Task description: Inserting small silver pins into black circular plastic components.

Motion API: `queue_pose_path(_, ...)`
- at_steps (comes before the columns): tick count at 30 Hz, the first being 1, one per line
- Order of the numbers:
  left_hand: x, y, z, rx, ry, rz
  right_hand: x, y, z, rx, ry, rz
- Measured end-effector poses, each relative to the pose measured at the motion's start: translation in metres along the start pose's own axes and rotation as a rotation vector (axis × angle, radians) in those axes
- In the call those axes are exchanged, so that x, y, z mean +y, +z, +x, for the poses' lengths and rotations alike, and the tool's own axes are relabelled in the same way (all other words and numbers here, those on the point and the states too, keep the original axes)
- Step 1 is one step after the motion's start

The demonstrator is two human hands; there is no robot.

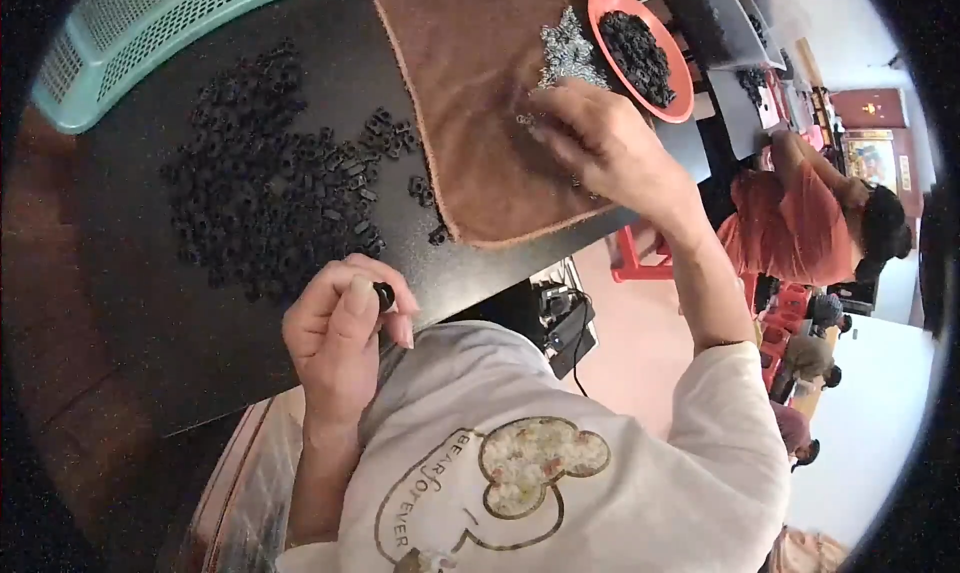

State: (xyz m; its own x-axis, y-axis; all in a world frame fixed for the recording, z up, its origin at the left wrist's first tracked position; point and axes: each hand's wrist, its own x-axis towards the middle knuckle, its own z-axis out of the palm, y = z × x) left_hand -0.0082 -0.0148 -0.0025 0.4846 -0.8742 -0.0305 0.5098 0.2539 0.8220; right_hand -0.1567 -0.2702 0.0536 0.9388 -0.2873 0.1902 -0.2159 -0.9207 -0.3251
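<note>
My left hand (345, 338) is closed near the front edge of the dark table, pinching a small round black part (384, 295) between thumb and fingers. Over a brown cloth (480, 163), my right hand (605, 138) has its fingers drawn together, slightly blurred. A tiny silver metal part (525, 120) shows at its fingertips. Just beyond that hand lies a pile of small silver metal parts (568, 48), too fine to make out their kind. Left of the cloth, many small black parts (265, 178) are spread over the table.
An orange-red plate (683, 98) heaped with black pieces stands at the far right of the cloth. A green perforated basket (75, 103) sits at the far left. To the right, a person in a red top (790, 223) sits nearby, and several others are farther back.
</note>
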Motion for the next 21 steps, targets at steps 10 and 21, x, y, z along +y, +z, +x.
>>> queue_pose_path(10,-0.002,-0.003,0.002,-0.030,0.020,0.031,-0.009,-0.008,-0.001,-0.062,0.235,0.168)
queue_pose_path(21,-0.001,-0.001,0.002,-0.019,-0.009,0.005,-0.013,-0.005,0.000,0.048,0.308,0.306)
